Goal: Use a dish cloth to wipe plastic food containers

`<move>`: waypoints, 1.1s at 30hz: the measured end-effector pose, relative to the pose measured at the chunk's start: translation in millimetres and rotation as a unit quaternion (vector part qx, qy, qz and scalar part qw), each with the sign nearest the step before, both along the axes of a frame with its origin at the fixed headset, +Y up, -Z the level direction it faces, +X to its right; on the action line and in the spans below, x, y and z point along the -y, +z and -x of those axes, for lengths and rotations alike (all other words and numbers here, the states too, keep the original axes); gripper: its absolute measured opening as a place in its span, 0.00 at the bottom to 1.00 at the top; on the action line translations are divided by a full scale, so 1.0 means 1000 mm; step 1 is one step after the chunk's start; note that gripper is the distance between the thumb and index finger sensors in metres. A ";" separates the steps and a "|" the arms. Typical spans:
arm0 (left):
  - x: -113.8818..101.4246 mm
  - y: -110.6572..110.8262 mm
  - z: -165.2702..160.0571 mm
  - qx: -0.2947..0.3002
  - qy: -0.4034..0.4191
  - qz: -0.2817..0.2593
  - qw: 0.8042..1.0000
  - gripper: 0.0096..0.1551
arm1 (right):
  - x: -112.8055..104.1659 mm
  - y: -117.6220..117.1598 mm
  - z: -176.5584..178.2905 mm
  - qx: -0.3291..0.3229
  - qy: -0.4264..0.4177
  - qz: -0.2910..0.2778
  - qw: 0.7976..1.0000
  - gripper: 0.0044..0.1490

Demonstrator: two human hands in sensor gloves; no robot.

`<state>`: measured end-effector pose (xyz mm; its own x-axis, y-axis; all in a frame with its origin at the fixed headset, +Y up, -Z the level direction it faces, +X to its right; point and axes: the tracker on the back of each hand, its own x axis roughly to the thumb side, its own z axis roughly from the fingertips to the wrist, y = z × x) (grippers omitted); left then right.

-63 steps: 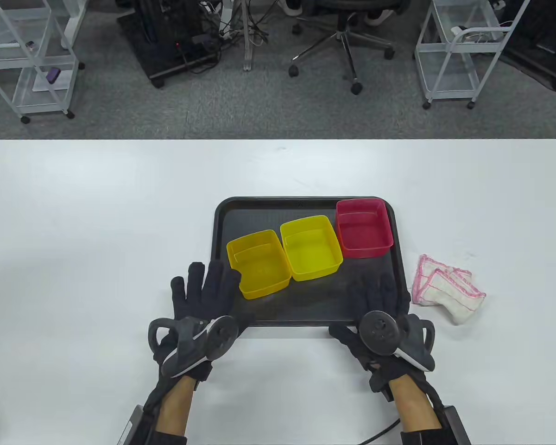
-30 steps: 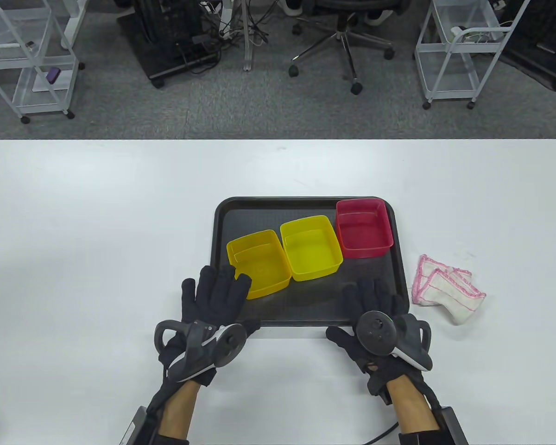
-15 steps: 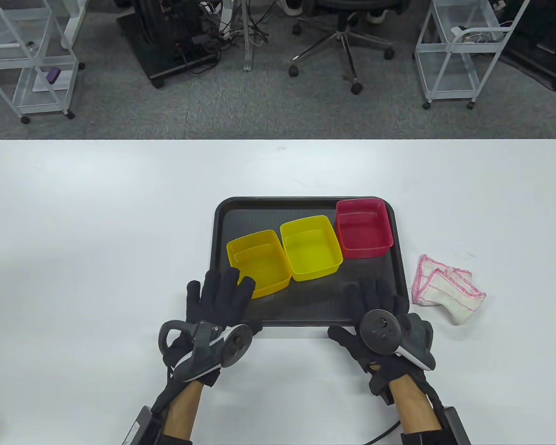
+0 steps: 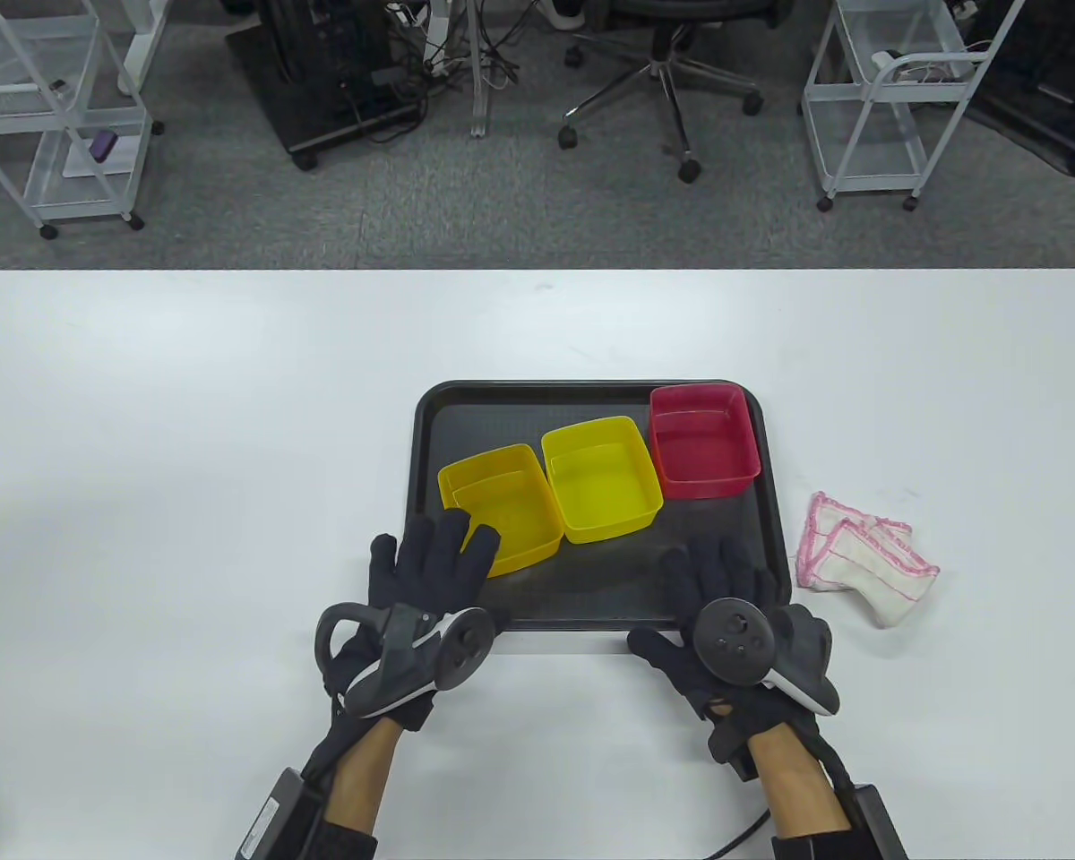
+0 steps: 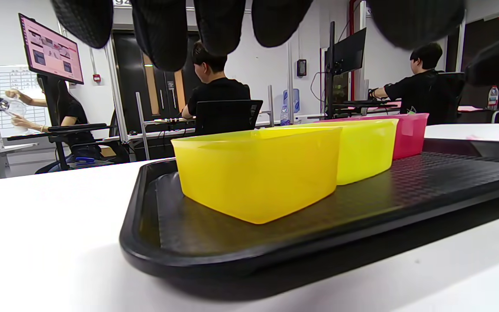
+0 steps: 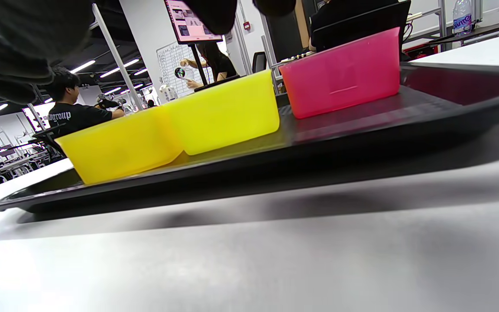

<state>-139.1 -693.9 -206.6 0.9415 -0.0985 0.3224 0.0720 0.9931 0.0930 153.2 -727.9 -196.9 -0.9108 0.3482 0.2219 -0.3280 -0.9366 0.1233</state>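
Gloved hands hover at a black tray (image 4: 425, 430) of three plastic containers.

The left hand (image 4: 425, 573), fingers spread and empty, has crept toward the near yellow container (image 4: 500, 511); right hand (image 4: 726, 587) released; dish cloth (image 4: 860, 560) untouched beside the tray.

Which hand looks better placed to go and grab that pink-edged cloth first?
The right hand, probably. It hovers open over the tray's near right corner, and the dish cloth lies on the table just beyond that corner. The left hand is spread by the leftmost yellow container, across the tray from it.
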 end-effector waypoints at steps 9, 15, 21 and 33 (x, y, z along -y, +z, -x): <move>0.010 -0.021 -0.019 0.000 -0.057 0.030 0.998 0.48 | 0.001 -0.001 -0.001 0.002 -0.007 0.007 1.000 0.56; 0.018 -0.037 -0.028 -0.017 -0.075 0.057 0.995 0.48 | 0.002 -0.001 -0.001 0.008 -0.004 0.008 1.000 0.55; 0.029 -0.049 -0.034 -0.027 -0.117 0.063 0.991 0.48 | 0.004 -0.002 0.001 0.011 -0.002 0.015 1.000 0.55; 0.045 -0.061 -0.034 -0.042 -0.132 0.116 0.984 0.45 | 0.005 -0.004 -0.005 0.025 -0.012 0.018 0.999 0.55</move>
